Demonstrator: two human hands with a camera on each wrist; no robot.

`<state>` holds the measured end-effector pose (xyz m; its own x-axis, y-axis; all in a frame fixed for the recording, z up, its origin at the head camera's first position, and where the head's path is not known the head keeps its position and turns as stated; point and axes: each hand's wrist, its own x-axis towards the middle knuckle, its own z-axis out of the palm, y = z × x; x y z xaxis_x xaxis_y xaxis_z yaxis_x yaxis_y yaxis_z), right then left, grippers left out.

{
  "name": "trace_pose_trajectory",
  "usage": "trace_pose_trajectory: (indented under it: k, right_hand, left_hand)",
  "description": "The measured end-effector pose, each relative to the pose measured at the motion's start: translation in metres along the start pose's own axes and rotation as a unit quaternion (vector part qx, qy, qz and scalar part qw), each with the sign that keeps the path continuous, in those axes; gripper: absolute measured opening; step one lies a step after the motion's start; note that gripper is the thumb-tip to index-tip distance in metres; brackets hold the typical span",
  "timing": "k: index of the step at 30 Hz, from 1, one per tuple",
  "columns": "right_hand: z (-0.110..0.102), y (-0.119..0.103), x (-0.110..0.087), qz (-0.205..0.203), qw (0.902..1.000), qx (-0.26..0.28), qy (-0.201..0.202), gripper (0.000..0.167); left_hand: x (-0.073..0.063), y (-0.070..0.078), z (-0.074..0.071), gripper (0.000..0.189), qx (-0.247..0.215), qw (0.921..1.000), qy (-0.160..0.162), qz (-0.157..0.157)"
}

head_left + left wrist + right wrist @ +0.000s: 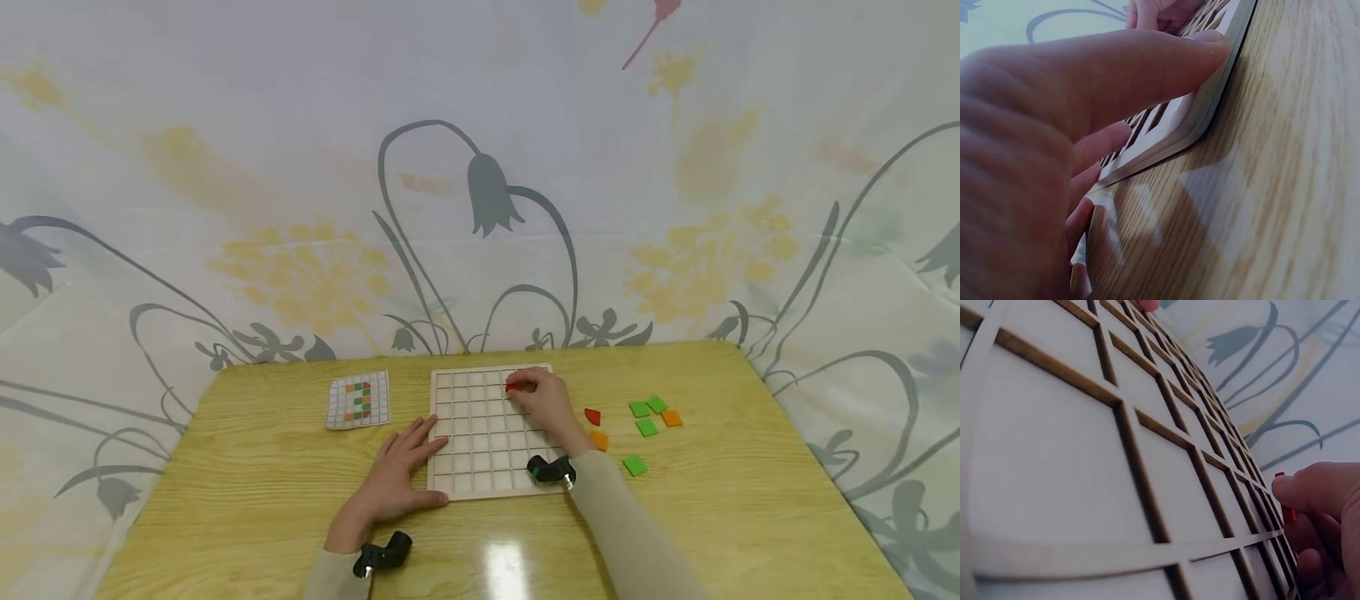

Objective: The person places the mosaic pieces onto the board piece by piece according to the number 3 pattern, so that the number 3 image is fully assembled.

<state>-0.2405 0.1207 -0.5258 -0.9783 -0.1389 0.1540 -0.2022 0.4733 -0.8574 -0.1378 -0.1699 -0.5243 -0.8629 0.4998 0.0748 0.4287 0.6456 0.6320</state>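
A pale wooden grid board (472, 433) lies on the table, divided into square cells. Over its upper right part, my right hand (542, 402) pinches a small red piece (513, 387) between thumb and fingers. The right wrist view shows the same red piece (1289, 514) at the fingertips, close over the far cells. My left hand (399, 471) rests at the board's left edge with fingers spread. In the left wrist view its thumb (1147, 65) lies on the board's rim near the rounded corner.
Left of the board lies a paper card (337, 408) printted with a grid of coloured squares. To the right are a red quarter-round piece (592, 417), an orange tile (599, 440), another orange tile (672, 417) and several green tiles (634, 465). A patterned curtain (480, 275) hangs behind the table.
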Motion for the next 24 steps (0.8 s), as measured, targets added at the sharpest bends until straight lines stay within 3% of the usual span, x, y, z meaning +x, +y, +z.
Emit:
trace_pose_trajectory:
  k: [14,24]
  right_hand:
    - [0.0027,-0.0010,-0.0029,-0.035,0.9990,-0.022,0.015,0.014]
    - [0.0020,-0.0014,-0.0016,-0.031,0.9989,-0.035,0.005,0.011]
  left_hand:
    - [-0.0009,-0.0008,-0.0004,0.083,-0.005,1.0000,0.004,0.004]
    - [0.0003,0.0019,-0.0016,0.083,-0.007,0.9999,0.007,0.006]
